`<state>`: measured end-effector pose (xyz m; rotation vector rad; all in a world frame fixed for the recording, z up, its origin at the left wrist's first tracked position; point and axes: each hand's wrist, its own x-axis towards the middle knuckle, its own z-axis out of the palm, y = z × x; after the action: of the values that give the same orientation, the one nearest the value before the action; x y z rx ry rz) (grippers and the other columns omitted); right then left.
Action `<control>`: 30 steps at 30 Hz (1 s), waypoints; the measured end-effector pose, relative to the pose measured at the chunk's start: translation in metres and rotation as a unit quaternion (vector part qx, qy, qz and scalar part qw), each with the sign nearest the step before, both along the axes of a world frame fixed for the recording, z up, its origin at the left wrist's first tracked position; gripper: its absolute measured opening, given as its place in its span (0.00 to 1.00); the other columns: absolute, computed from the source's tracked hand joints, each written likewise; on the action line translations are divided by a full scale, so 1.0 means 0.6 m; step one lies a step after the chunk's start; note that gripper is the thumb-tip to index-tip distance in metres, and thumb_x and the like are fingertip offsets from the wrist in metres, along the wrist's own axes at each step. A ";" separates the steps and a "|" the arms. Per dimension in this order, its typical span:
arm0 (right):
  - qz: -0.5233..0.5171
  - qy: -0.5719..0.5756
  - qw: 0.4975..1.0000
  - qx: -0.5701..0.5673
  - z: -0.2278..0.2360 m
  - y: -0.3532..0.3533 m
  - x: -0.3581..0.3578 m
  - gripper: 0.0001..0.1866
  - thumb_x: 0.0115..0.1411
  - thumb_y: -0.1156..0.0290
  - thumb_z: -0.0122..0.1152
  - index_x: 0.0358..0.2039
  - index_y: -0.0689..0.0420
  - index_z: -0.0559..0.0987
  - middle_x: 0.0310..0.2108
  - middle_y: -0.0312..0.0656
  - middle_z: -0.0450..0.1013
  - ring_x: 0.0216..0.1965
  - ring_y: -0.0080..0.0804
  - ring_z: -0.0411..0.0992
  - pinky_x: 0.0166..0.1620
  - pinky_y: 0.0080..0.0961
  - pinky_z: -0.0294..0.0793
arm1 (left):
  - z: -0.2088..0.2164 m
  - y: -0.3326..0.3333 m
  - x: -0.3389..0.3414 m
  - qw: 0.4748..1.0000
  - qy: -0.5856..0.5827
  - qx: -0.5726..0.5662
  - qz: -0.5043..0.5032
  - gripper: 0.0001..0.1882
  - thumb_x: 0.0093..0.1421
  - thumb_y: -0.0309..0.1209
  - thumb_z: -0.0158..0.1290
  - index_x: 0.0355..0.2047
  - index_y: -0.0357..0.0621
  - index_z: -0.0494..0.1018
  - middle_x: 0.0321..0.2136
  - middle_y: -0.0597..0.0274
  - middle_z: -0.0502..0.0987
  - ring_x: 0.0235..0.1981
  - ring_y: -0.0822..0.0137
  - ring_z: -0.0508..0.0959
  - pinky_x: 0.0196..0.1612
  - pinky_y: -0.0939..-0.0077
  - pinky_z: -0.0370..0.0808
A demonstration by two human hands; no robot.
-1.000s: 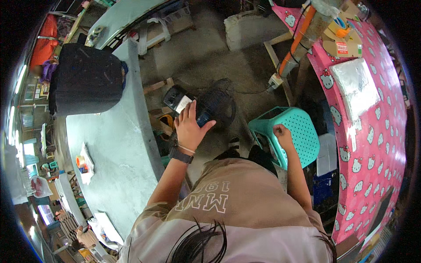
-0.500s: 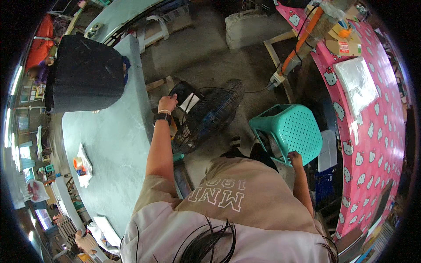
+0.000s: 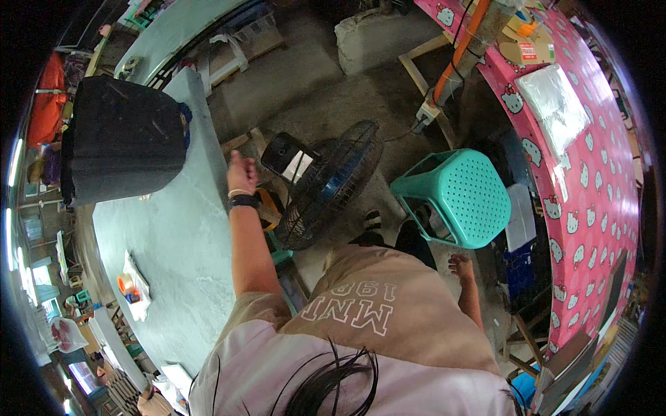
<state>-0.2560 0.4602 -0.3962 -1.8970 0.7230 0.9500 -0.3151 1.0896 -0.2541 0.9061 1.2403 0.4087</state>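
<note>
My left hand (image 3: 242, 172) is just beside the back housing of a black electric fan (image 3: 333, 182), apart from it and holding nothing. Its fingers look loosely bent, with a dark band on the wrist. The fan's round wire cage is tilted on the floor side of the grey-green table. My right hand (image 3: 460, 265) hangs low by my side, fingers apart and slightly curled, with nothing in it. Near it stands a teal plastic stool (image 3: 477, 197) with a perforated seat, and a small gap separates the two.
A grey-green table (image 3: 173, 236) runs along my left, bearing a large black cloth-like bundle (image 3: 125, 139) and an orange tape roll (image 3: 126, 284). On my right is a pink patterned table (image 3: 590, 208) with a plastic-wrapped packet (image 3: 555, 107). An orange pole (image 3: 458, 55) carries a power outlet.
My left hand has let go of the fan's back housing and drawn left toward the table edge. My right hand has come away from the stool's edge and dropped lower.
</note>
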 end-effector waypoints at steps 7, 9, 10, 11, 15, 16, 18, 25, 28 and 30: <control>0.072 -0.052 0.996 -0.003 0.018 -0.008 0.001 0.15 0.55 0.70 0.47 0.41 0.63 0.72 0.30 0.42 0.73 0.26 0.29 0.71 0.31 0.25 0.70 | 0.162 0.022 -0.019 0.906 -0.140 0.331 0.224 0.24 0.62 0.47 0.36 0.17 0.44 0.66 0.09 0.69 0.61 0.10 0.76 0.57 0.14 0.83 0.51; 0.047 -0.042 0.998 -0.005 0.030 -0.010 -0.006 0.15 0.56 0.70 0.48 0.41 0.63 0.72 0.31 0.43 0.73 0.27 0.28 0.71 0.30 0.25 0.70 | 0.212 -0.003 -0.002 0.883 -0.193 0.387 0.182 0.24 0.62 0.48 0.36 0.17 0.45 0.66 0.10 0.68 0.61 0.11 0.74 0.58 0.15 0.81 0.54; 0.036 -0.041 0.998 0.010 0.030 -0.018 -0.010 0.15 0.56 0.70 0.48 0.41 0.63 0.72 0.31 0.43 0.74 0.27 0.28 0.71 0.30 0.24 0.70 | 0.236 -0.018 0.011 0.869 -0.222 0.413 0.160 0.24 0.62 0.49 0.36 0.17 0.45 0.66 0.10 0.68 0.61 0.12 0.74 0.59 0.16 0.81 0.55; 0.020 -0.041 0.999 0.022 0.029 -0.029 -0.018 0.15 0.56 0.70 0.48 0.41 0.64 0.72 0.31 0.43 0.74 0.27 0.28 0.71 0.30 0.24 0.70 | 0.260 -0.039 0.030 0.860 -0.241 0.426 0.145 0.25 0.61 0.49 0.36 0.17 0.45 0.66 0.11 0.68 0.61 0.13 0.73 0.60 0.17 0.81 0.56; 0.004 -0.032 0.999 -0.027 0.010 -0.075 -0.049 0.13 0.55 0.70 0.50 0.39 0.63 0.73 0.31 0.43 0.74 0.27 0.29 0.72 0.29 0.25 0.70 | 0.321 -0.146 0.108 0.836 -0.358 0.407 0.087 0.25 0.61 0.49 0.37 0.18 0.43 0.67 0.13 0.65 0.62 0.17 0.72 0.62 0.19 0.80 0.56; -0.004 -0.045 0.998 -0.047 -0.002 -0.096 -0.057 0.12 0.54 0.71 0.52 0.37 0.63 0.74 0.30 0.43 0.74 0.25 0.30 0.71 0.28 0.25 0.69 | 0.312 -0.161 0.114 0.832 -0.419 0.363 0.014 0.25 0.62 0.49 0.37 0.19 0.42 0.67 0.14 0.64 0.63 0.18 0.72 0.62 0.20 0.81 0.57; 0.063 -0.043 0.994 -0.084 -0.003 -0.113 -0.060 0.15 0.54 0.71 0.49 0.40 0.64 0.74 0.32 0.43 0.74 0.27 0.27 0.71 0.30 0.24 0.70 | 0.290 -0.225 0.135 0.815 -0.481 0.309 -0.097 0.24 0.62 0.48 0.37 0.19 0.42 0.67 0.16 0.63 0.65 0.18 0.73 0.62 0.20 0.81 0.57; -0.107 -0.185 0.977 -0.006 -0.013 -0.262 -0.165 0.09 0.52 0.69 0.55 0.29 0.62 0.74 0.24 0.41 0.72 0.23 0.27 0.68 0.29 0.26 0.68 | 0.214 -0.692 0.231 0.837 -0.354 0.202 -0.365 0.24 0.64 0.45 0.34 0.19 0.42 0.66 0.18 0.64 0.66 0.17 0.75 0.64 0.19 0.84 0.58; -0.142 -0.192 0.968 -0.082 -0.033 -0.380 -0.297 0.07 0.51 0.71 0.54 0.28 0.60 0.74 0.23 0.38 0.72 0.23 0.24 0.67 0.27 0.23 0.66 | 0.200 -0.871 0.247 0.775 -0.377 0.204 -0.464 0.24 0.64 0.46 0.33 0.20 0.41 0.66 0.17 0.65 0.67 0.17 0.76 0.64 0.20 0.84 0.59; -0.204 -0.175 0.957 -0.110 -0.021 -0.463 -0.360 0.05 0.51 0.72 0.53 0.28 0.59 0.74 0.22 0.36 0.72 0.23 0.22 0.67 0.26 0.20 0.65 | 0.196 -0.988 0.254 0.755 -0.391 0.190 -0.491 0.25 0.64 0.46 0.33 0.20 0.40 0.66 0.15 0.66 0.67 0.16 0.77 0.64 0.20 0.84 0.59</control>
<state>-0.4722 0.1825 -0.4087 -1.9309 0.9828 0.2725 -0.1627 0.4967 -0.1367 1.3971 -0.1929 0.1284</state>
